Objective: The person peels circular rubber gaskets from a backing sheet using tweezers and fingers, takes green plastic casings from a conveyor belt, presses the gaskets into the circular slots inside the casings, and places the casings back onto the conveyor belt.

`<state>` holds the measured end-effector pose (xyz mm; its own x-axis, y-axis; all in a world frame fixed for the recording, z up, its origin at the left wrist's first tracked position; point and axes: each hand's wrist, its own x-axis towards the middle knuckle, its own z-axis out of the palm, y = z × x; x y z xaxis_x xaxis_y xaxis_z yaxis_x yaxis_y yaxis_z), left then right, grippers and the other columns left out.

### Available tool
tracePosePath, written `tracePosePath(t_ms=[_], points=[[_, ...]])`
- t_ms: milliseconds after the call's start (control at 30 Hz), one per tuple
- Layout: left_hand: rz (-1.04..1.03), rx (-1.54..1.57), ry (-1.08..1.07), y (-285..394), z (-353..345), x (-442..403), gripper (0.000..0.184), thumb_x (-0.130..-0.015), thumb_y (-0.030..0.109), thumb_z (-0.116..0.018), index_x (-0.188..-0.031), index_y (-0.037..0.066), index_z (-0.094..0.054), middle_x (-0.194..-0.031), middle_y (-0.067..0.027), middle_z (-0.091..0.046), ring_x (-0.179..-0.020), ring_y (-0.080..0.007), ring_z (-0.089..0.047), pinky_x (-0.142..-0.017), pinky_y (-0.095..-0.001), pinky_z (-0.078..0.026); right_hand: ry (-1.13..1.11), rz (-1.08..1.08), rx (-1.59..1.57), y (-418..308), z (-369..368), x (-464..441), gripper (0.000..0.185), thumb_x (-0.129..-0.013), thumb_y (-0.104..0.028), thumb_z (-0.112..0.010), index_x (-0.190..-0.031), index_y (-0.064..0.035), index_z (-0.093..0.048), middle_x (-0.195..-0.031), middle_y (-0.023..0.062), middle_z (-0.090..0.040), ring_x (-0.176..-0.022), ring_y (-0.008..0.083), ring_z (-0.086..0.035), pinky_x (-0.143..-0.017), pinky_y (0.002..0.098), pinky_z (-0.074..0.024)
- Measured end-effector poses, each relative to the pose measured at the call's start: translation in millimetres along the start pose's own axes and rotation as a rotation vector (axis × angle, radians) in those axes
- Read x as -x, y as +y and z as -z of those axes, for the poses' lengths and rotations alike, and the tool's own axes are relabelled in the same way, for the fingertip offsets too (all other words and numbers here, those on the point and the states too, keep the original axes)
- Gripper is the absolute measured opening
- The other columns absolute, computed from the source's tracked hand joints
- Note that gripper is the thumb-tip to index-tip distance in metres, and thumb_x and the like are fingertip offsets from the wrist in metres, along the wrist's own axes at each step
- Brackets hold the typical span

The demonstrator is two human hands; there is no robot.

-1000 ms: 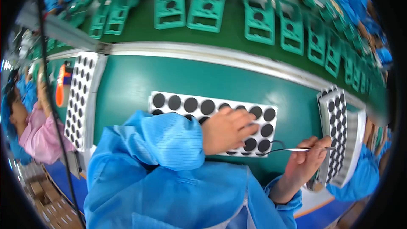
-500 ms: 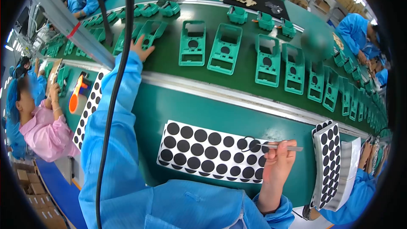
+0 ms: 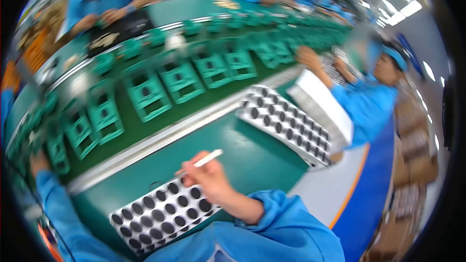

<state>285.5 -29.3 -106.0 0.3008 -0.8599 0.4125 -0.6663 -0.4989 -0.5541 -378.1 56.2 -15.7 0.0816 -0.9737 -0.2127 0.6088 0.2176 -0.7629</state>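
Observation:
My right hand (image 3: 213,179) grips a pair of metal tweezers (image 3: 209,158) above a white sheet of black round stickers (image 3: 160,216) on the green bench. The tweezers' tip is blurred, so I cannot tell if a sticker is on it. At the far left my left hand (image 3: 40,161) reaches onto the conveyor, beside a green plastic housing (image 3: 58,154). Its fingers are smeared and I cannot tell whether they touch the part. More green plastic housings (image 3: 145,92) lie in a row along the belt.
A metal rail (image 3: 179,128) separates bench and conveyor. To the right lies a stack of sticker sheets (image 3: 286,123). Beyond it a co-worker (image 3: 369,102) reaches over the bench. Across the belt another person (image 3: 104,7) works at a black mat (image 3: 131,26). A dark cable hangs at left.
My view has swung to the right, bringing the right-hand co-worker into sight. My left hand stays out over the conveyor at far left. The tweezers remain in my right hand near the sheet.

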Motion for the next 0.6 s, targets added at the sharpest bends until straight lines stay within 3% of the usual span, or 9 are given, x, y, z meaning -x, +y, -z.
tracePosePath(t_ms=[33,67,300,600], points=[[0.482,0.464,-0.131,-29.6,-73.4,-18.7,0.038,-0.086,0.032,-0.04,-0.121,0.016,-0.044,-0.124,-0.0143,-0.042,-0.106,-0.0347,-0.046,-0.081,-0.0392,-0.044,-0.021,-0.013,-0.006,0.6,2.4,-1.2,0.013,-0.082,-0.013,-0.056,-0.081,-0.0068,-0.045,-0.065,0.0041,-0.056,-0.051,0.0064,-0.052,-0.047,0.0174,-0.0436],[0.608,0.498,-0.224,-46.1,-68.2,-16.5,0.038,-0.086,0.032,-0.04,-0.121,0.016,-0.044,-0.124,-0.014,-0.042,-0.105,-0.0339,-0.047,-0.081,-0.0385,-0.044,-0.04,-0.01,0.008,2.9,7.7,-3.3,0.013,-0.083,-0.014,-0.055,-0.082,-0.0075,-0.044,-0.069,0.0067,-0.058,-0.052,0.0074,-0.052,-0.047,0.018,-0.0437],[0.594,0.574,-0.318,-47.9,-29.7,8.3,0.039,-0.086,0.029,-0.04,-0.122,0.015,-0.042,-0.123,-0.0118,-0.043,-0.1,-0.0287,-0.048,-0.075,-0.0333,-0.042,-0.047,-0.033,0.079,0.2,9.1,-9.4,0.017,-0.084,-0.017,-0.055,-0.08,-0.0071,-0.042,-0.072,0.0084,-0.06,-0.053,0.0067,-0.052,-0.047,0.0177,-0.043],[0.553,0.705,-0.253,-34.8,0.2,12.4,0.041,-0.085,0.025,-0.041,-0.124,0.014,-0.041,-0.122,-0.0088,-0.044,-0.094,-0.0219,-0.049,-0.068,-0.0267,-0.04,-0.043,-0.027,0.057,-0.7,6.3,-7.7,0.017,-0.083,-0.018,-0.055,-0.08,-0.0074,-0.042,-0.072,0.0083,-0.059,-0.053,0.0063,-0.052,-0.046,0.0175,-0.0429]])
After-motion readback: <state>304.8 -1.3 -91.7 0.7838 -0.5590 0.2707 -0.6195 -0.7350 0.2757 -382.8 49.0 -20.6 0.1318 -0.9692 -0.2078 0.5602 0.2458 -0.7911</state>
